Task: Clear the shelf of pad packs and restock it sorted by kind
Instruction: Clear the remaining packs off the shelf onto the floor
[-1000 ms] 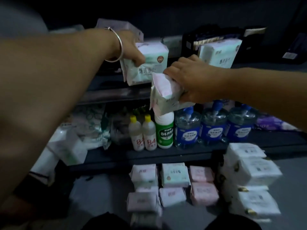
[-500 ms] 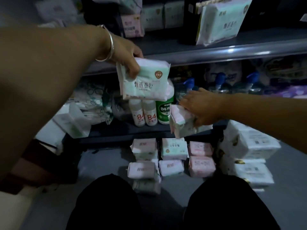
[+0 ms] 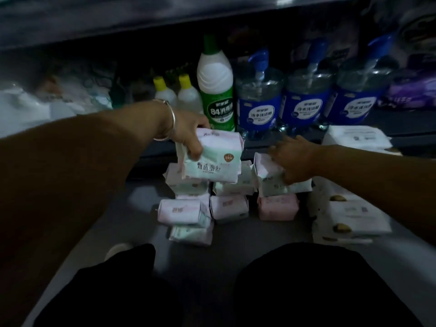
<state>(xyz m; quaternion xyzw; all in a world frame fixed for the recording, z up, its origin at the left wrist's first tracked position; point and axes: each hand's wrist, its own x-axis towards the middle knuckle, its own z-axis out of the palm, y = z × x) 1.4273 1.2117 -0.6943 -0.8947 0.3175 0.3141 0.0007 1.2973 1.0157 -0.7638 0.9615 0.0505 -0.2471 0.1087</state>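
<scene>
Floor (image 3: 271,234) access: packs on the floor (image 3: 186,211) occupy the centre, and a white pack stack (image 3: 349,218) blocks the right side. Bare floor remains left of the packs and in front of them, up to the knees (image 3: 306,279). Lower shelf (image 3: 377,123): a green bottle (image 3: 215,90) and pump bottles (image 3: 304,97) line its front edge, close together.

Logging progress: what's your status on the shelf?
Left hand grips mint-and-pink pad pack. Right hand holds white-pink pad pack. Both above floor packs. Nothing blocking.
</scene>
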